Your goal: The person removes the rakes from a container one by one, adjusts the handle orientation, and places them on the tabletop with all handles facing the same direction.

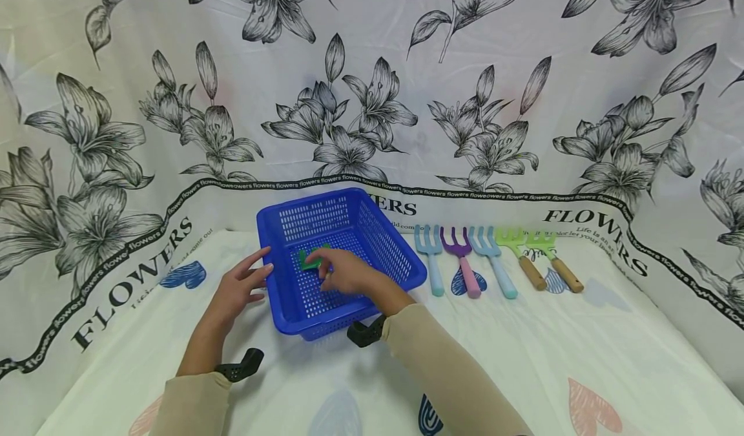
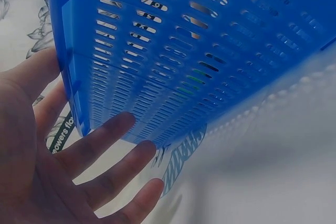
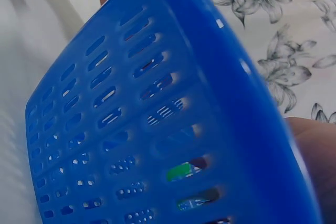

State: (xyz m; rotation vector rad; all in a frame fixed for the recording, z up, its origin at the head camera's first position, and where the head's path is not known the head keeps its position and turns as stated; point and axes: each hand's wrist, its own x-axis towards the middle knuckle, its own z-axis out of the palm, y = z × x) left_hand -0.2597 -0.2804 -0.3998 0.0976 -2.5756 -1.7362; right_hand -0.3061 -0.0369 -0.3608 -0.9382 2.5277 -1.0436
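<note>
A blue plastic basket [image 1: 337, 323] with slotted walls sits tilted before me. Inside it lies a small green object [image 1: 310, 261], partly covered by my right hand [image 1: 347, 272]; a sliver of green also shows through the basket's slots in the right wrist view. My right hand reaches over the near rim, index finger at the green object and other fingers bent; whether it grips the object I cannot tell. My left hand [image 1: 238, 285] touches the basket's left rim with spread fingers. In the left wrist view, its fingers [image 2: 113, 132] lie along the outer wall.
Right of the basket, several toy garden forks lie in a row: a blue fork [image 1: 434, 261], a purple-and-pink fork [image 1: 462, 261], another blue one, and green forks [image 1: 526, 261] with wooden handles. Flower-printed cloth [image 1: 349, 22] hangs behind.
</note>
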